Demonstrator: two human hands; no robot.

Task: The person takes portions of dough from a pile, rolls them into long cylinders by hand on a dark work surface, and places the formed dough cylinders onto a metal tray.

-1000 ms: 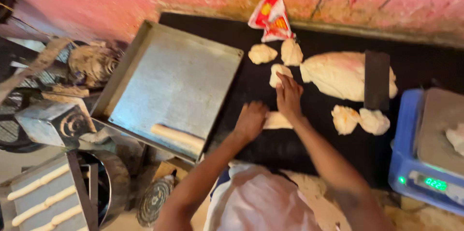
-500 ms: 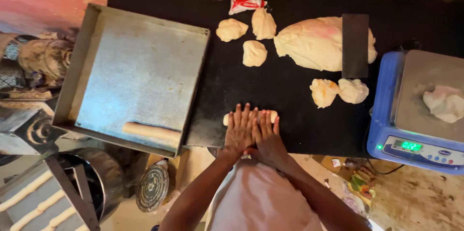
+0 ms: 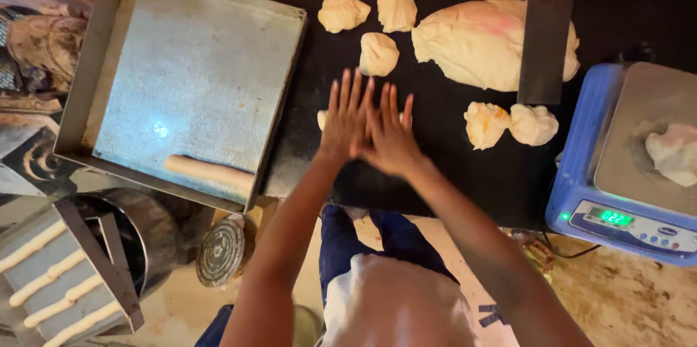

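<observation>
Dough piece [image 3: 322, 119]: flat on black worktop [image 3: 450, 173], mostly hidden under both hands | left hand [image 3: 345, 118]: fingers spread, palm pressing it | right hand [image 3: 388, 133]: fingers spread, beside left | metal tray [image 3: 94, 64] left, rolled stick [image 3: 209, 173] inside | scale [image 3: 581, 187] right.

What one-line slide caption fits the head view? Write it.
Both flat hands, left hand and right hand, press a pale dough piece on the black worktop beside a square metal tray.

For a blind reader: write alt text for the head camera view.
Both hands, left hand and right hand, press flat side by side on a dough piece on a black table. A metal tray holding one dough roll lies left; a blue scale stands right.
</observation>
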